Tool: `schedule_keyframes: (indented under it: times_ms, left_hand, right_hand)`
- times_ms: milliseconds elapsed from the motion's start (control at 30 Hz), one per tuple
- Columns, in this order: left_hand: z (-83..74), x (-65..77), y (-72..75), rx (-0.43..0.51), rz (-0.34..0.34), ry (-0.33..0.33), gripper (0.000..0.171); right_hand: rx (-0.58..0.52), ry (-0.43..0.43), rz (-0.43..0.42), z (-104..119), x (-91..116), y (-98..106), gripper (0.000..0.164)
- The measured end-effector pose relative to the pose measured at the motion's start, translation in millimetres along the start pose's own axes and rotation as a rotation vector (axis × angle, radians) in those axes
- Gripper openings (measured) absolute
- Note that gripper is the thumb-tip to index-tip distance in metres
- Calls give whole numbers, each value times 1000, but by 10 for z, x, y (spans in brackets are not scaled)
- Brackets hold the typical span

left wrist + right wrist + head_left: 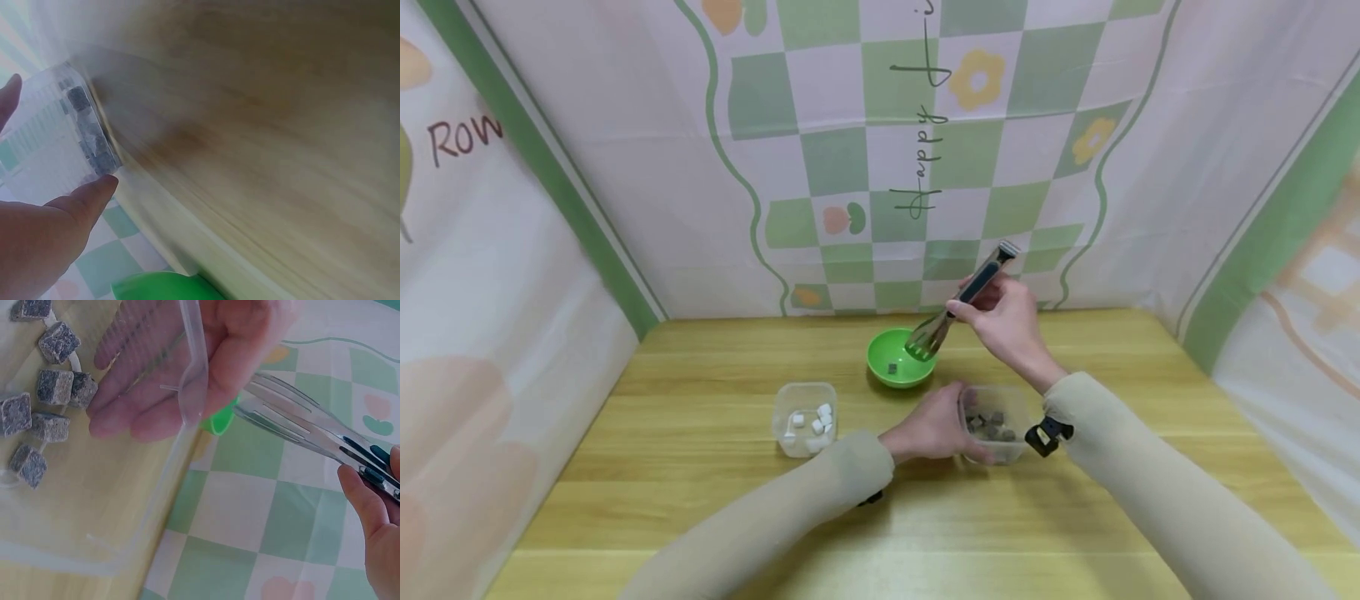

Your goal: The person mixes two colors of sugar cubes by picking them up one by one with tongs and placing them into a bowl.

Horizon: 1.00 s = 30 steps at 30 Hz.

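Observation:
My right hand (pixel 1006 323) pinches a pair of metal tongs with dark grips (pixel 981 279); their slotted head slants down over the green bowl (pixel 904 382). In the right wrist view the tongs' arms (pixel 294 415) stand a little apart, and no cube shows between them. One dark cube (pixel 892 368) lies in the bowl. With fingers and thumb spread round its left side, my left hand (pixel 934 423) grips a clear plastic container (pixel 1017 402). Several rough dark grey stone-like cubes (pixel 55 386) lie on that container's floor.
To the left stands a second clear container (pixel 784 408) with several white cubes (pixel 824 411) inside. Everything is on a wooden table (pixel 700 500). A patterned cloth (pixel 835 158) hangs behind the table's far edge, with more cloth at both sides.

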<state>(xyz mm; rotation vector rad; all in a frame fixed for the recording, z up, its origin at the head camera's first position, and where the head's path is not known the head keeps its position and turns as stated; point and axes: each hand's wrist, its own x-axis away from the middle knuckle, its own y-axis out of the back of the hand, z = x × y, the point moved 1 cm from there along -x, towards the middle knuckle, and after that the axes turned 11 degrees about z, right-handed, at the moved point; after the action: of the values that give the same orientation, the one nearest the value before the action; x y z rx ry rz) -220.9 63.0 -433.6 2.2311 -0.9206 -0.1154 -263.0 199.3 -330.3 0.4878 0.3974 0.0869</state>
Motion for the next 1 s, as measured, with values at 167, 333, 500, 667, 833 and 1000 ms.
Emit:
schedule_keyframes:
  times_ms: [167,333,500,667,833,1000]
  left_hand:
    - [15,10,8,21,-1,-12,90]
    - [41,40,20,47,1,-22,90]
    - [55,78,26,63,-2,-22,90]
    - [77,87,21,72,-9,-41,94]
    - [103,108,35,94,-10,-42,95]
    - [112,149,57,80,-8,-19,98]
  right_hand:
    - [-37,47,-29,63,77,117,31]
    - [-68,82,-53,123,165,227,28]
    - [-76,87,-69,182,278,339,27]
    - [-47,97,-88,225,402,478,26]
    - [4,106,-94,234,516,589,24]
    - [37,95,-86,233,625,658,24]
